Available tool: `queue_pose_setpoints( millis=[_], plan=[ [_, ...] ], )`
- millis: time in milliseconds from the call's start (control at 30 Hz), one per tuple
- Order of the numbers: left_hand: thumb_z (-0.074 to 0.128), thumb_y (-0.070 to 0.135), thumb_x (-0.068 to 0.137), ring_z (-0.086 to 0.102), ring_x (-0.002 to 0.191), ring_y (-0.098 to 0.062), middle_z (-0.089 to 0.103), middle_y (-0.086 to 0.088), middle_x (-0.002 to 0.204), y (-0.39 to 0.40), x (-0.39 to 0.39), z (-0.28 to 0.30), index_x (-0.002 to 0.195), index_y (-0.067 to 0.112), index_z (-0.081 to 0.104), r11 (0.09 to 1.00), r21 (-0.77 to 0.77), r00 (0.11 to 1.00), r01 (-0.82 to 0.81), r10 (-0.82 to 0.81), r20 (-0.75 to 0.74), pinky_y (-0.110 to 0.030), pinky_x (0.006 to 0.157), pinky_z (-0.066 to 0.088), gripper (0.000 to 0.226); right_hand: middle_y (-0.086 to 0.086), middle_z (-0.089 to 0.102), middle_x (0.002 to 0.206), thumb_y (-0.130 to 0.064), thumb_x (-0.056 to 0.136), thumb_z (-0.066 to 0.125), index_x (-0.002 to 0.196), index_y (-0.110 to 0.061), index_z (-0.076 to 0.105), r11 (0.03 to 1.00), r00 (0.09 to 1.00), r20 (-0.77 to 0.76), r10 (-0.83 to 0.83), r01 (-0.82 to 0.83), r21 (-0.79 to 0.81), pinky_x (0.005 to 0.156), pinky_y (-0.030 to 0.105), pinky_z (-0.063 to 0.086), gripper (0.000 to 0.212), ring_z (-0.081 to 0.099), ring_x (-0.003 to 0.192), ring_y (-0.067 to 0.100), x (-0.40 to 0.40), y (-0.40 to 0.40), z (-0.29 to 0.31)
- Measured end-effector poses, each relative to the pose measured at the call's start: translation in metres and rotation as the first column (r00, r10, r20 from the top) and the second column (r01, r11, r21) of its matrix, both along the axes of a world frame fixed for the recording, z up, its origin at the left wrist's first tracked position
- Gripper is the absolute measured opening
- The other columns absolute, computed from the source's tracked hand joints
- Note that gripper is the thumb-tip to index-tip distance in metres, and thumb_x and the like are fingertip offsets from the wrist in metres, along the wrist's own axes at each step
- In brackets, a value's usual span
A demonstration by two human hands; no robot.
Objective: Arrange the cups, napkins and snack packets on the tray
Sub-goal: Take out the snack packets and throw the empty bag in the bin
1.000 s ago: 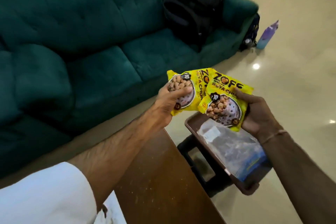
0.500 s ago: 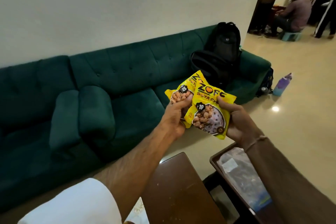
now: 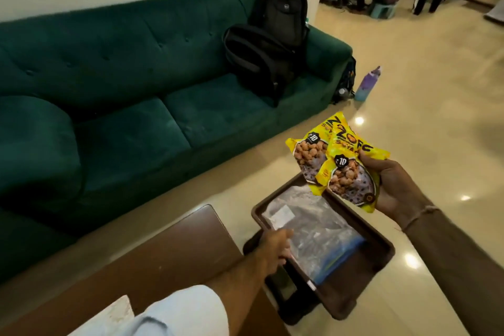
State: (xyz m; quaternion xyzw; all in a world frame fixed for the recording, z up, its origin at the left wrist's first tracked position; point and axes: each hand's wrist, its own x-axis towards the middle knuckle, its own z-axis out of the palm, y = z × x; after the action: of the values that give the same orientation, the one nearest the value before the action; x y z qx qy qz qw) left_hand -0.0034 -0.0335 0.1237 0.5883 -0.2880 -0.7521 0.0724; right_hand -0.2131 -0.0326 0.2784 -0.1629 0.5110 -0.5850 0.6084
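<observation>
Your right hand (image 3: pixel 392 185) pinches two yellow snack packets (image 3: pixel 341 161), overlapped, thumb on top, held above the far corner of the tray (image 3: pixel 381 251). One brown tray, sitting on a dark stand beside the wooden table (image 3: pixel 169 256). One clear plastic bag (image 3: pixel 313 232) lies in the tray; contents too blurred to count. Your left hand (image 3: pixel 275 245) is at the tray's near-left rim, touching the bag edge; can't tell if the fingers grip anything. Behind: one green sofa (image 3: pixel 122 84), two black backpacks (image 3: pixel 272 43), one purple bottle (image 3: pixel 366 84) on the floor.
</observation>
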Motion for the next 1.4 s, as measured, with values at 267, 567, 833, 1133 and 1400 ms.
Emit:
queue_pose_setpoints(
  millis=[267, 567, 833, 1133, 1400],
  plan=[
    [0.068, 0.074, 0.064, 0.044, 0.129, -0.030, 0.043, -0.007, 0.139, 0.055, -0.077, -0.118, 0.141, 0.022, 0.036, 0.447, -0.407, 0.579, 0.797, -0.374, 0.724, -0.040, 0.106, 0.038, 0.098, 0.010, 0.072, 0.122, -0.020, 0.096, 0.049, 0.123, -0.018, 0.069, 0.982, 0.995, 0.021, -0.102, 0.097, 0.164, 0.089, 0.058, 0.055, 0.034, 0.073, 0.102, 0.032, -0.108, 0.042, -0.117],
    [0.071, 0.039, 0.081, 0.041, 0.131, -0.037, 0.044, -0.016, 0.142, 0.042, -0.131, -0.166, 0.145, 0.015, 0.030, 0.111, -0.173, 0.204, 0.979, -0.422, 0.883, -0.048, 0.112, 0.025, 0.079, 0.017, 0.066, 0.130, -0.016, 0.098, 0.041, 0.130, -0.014, 0.064, 0.930, 0.982, 0.095, -0.164, 0.122, 0.348, 0.079, 0.053, 0.057, 0.039, 0.070, 0.103, 0.043, -0.150, 0.128, -0.213],
    [0.056, 0.025, 0.080, 0.062, 0.102, -0.029, 0.066, -0.008, 0.113, -0.021, -0.108, -0.129, 0.116, 0.017, 0.060, 0.304, -0.579, 0.650, 0.756, -0.246, 0.719, -0.036, 0.088, 0.052, 0.037, 0.022, 0.073, 0.111, -0.013, 0.096, 0.050, 0.116, -0.002, 0.066, 0.805, 0.972, 0.082, -0.219, 0.133, 0.579, 0.068, 0.051, 0.060, 0.028, 0.073, 0.089, 0.043, -0.118, 0.138, -0.266],
    [0.066, 0.012, 0.076, 0.060, 0.067, -0.011, 0.070, 0.003, 0.078, -0.074, -0.065, -0.026, 0.099, 0.016, 0.077, 0.501, -0.781, 0.927, 0.374, -0.231, 0.296, -0.020, 0.064, 0.046, 0.026, 0.028, 0.060, 0.128, -0.014, 0.081, 0.079, 0.130, 0.003, 0.047, 0.754, 0.786, -0.593, 0.172, 0.282, 0.593, 0.101, 0.046, 0.046, 0.061, 0.058, 0.116, 0.043, -0.059, 0.069, -0.290],
    [0.052, 0.004, 0.056, 0.044, 0.040, -0.004, 0.055, 0.003, 0.047, -0.120, -0.016, 0.130, 0.065, 0.007, 0.072, 0.660, -0.744, 0.967, 0.101, -0.240, -0.081, -0.014, 0.042, 0.034, 0.023, -0.001, 0.072, 0.105, 0.028, 0.065, 0.067, 0.133, -0.008, 0.055, 0.977, 0.875, -0.437, 0.208, -0.210, 0.045, 0.081, 0.037, 0.059, 0.077, 0.069, 0.095, 0.018, -0.051, -0.039, -0.129]
  ],
)
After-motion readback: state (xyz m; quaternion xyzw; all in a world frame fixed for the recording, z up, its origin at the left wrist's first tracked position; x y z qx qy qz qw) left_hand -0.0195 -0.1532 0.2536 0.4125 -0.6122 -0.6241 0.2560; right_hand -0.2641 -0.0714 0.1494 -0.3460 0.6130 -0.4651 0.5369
